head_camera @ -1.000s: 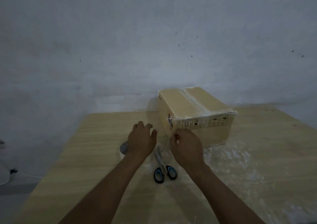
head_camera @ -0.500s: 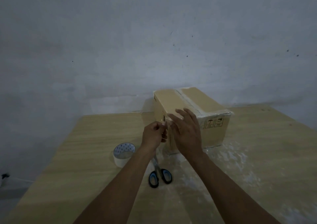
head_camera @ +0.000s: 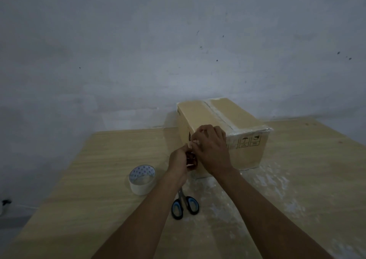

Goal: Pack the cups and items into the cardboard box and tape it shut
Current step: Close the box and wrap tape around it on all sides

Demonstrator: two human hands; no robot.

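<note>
The cardboard box point(head_camera: 233, 120) stands closed at the back of the table, with clear tape along its top seam and front edge. Both hands meet at its near left corner. My left hand point(head_camera: 180, 160) has its fingers curled and pinches at the tape strip on the box's left side, next to a dark printed mark. My right hand point(head_camera: 213, 149) lies over the corner with its fingers curled round the top edge, fingertips touching the left hand's. No cups or other items are visible.
A white tape roll point(head_camera: 141, 179) lies flat on the wooden table point(head_camera: 99, 179), left of my left forearm. Black scissors with blue grips point(head_camera: 185, 207) lie between my forearms. Whitish smears cover the table's right part. A grey wall rises behind.
Both hands rose from the table to the box's near left corner. The left hand came off the tape roll, which now lies uncovered. The right hand's fingers went from flat to curled.
</note>
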